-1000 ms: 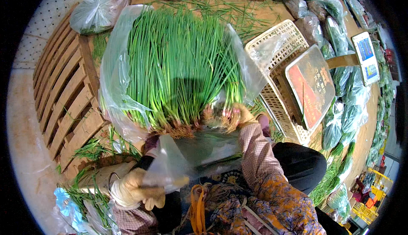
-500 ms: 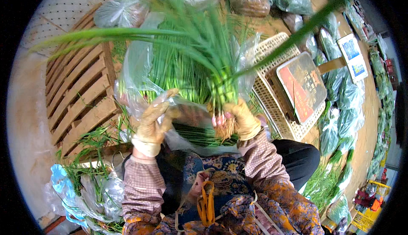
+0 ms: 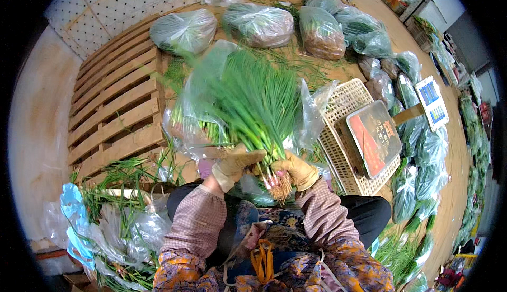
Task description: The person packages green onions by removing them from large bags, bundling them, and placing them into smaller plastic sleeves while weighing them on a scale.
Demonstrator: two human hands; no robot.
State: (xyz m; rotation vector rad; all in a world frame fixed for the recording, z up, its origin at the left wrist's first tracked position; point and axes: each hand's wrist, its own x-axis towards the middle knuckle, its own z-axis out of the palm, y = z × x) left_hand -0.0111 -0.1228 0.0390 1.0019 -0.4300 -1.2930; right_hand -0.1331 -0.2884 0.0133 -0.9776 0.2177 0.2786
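A bunch of green onions (image 3: 253, 128) stands up between my gloved hands, its leaves fanned toward the far side. Its pale bulbs and stringy roots (image 3: 280, 186) hang at the near end. My right hand (image 3: 299, 171) is closed around the base, just above the roots. From the other side my left hand (image 3: 238, 163) wraps the lower stems, its fingertips partly hidden by the bunch. Behind it lies an opened clear plastic bag (image 3: 203, 91) with more green onions (image 3: 288, 99) in it.
At left lies a wooden pallet (image 3: 119, 99); nearer are loose trimmings and a blue plastic bag (image 3: 74, 215). A cream basket (image 3: 364, 189) with a scale (image 3: 372, 139) on it stands at right. Filled bags (image 3: 259, 25) line the back and right side.
My left hand has come off the bag's edge and moved right onto the bunch's stems. The bunch is nearer me, and its leaves now gather over the bag. The view has shifted.
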